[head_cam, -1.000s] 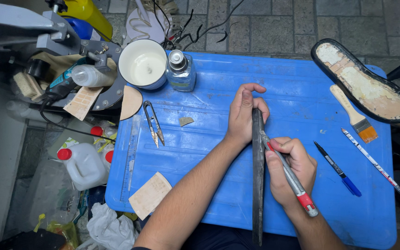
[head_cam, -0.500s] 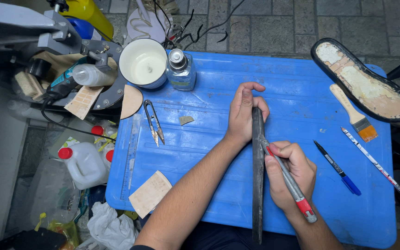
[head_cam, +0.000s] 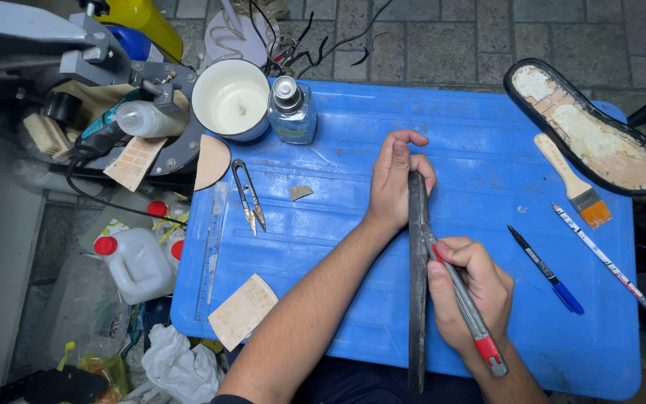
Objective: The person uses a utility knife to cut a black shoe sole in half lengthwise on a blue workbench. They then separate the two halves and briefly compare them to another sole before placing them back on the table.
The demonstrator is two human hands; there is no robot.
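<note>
A long dark strip (head_cam: 417, 299) stands on its edge on the blue table (head_cam: 338, 150), running from near my body toward the middle. My left hand (head_cam: 396, 179) presses on its far end. My right hand (head_cam: 469, 292) grips a thin grey tool with a red end (head_cam: 466, 307); its tip touches the strip's right side about a third of the way down from the far end.
A shoe sole (head_cam: 588, 127), a brush (head_cam: 573, 182), a white pencil (head_cam: 600, 256) and a blue pen (head_cam: 546, 271) lie at the right. Snips (head_cam: 249, 197), a white cup (head_cam: 231, 99), a glass bottle (head_cam: 291, 112) and leather scraps (head_cam: 242, 310) sit at the left.
My right hand and the tool have slid slightly toward my body along the strip. The left hand has stayed put.
</note>
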